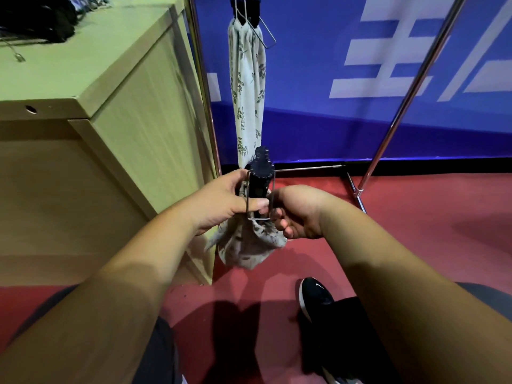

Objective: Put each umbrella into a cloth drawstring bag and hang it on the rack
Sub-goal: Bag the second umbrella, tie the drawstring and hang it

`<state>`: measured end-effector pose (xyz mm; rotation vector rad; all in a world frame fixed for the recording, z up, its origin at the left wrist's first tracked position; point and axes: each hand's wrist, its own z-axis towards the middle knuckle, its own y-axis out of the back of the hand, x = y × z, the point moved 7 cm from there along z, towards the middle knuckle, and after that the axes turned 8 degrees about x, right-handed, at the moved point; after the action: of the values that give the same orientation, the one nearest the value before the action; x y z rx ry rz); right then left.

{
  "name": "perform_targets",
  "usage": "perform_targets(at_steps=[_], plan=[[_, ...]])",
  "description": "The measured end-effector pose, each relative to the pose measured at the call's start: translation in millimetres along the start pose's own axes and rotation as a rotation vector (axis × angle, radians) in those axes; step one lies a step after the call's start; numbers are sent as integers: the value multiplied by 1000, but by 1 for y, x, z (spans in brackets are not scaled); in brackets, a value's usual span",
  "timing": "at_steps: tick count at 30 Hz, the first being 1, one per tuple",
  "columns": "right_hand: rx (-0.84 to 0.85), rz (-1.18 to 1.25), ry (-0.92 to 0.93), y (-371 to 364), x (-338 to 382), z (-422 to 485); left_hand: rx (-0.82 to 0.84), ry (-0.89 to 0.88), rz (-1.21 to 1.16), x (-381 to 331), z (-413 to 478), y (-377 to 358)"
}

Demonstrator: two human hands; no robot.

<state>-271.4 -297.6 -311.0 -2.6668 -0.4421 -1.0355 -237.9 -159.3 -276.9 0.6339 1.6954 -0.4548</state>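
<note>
In front of me hangs a leaf-printed cloth bag (250, 246) with a dark umbrella handle (260, 169) sticking up out of its mouth. A thin wire hanger loop (259, 217) runs round the handle. My left hand (225, 202) grips the bag's neck and the wire, thumb across it. My right hand (295, 210) pinches the wire and cloth on the other side. Another leaf-printed bag (248, 87) with an umbrella inside hangs from wire hooks (264, 33) at the top of the metal rack (206, 92).
A light wooden cabinet (116, 112) stands at the left with dark umbrellas (36, 18) on top. The rack's slanted pole (410, 87) and foot bar (307, 169) stand before a blue banner. My black shoe (315, 296) is on the red floor.
</note>
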Motion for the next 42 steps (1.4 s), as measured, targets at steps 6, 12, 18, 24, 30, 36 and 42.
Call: perform_targets(at_steps=[6,12,18,24,30,36,42], plan=[[-196,-97,25,18,-7,5,-244,-85,223,-20,-5,14],[-408,-331,70,19,0,6,-243,-103,242,-24,-8,17],[-560,-601,65,29,9,14,-204,-104,301,-23,-9,10],[-466,-59,324,26,26,10,-168,-74,459,-20,-13,13],[-371,198,447,26,34,4,-143,13,445,-18,-9,19],[-303,-158,360,17,31,10,-171,-29,438,-15,-9,24],[-509,-529,382,29,44,-6,-133,-33,477,-14,-8,11]])
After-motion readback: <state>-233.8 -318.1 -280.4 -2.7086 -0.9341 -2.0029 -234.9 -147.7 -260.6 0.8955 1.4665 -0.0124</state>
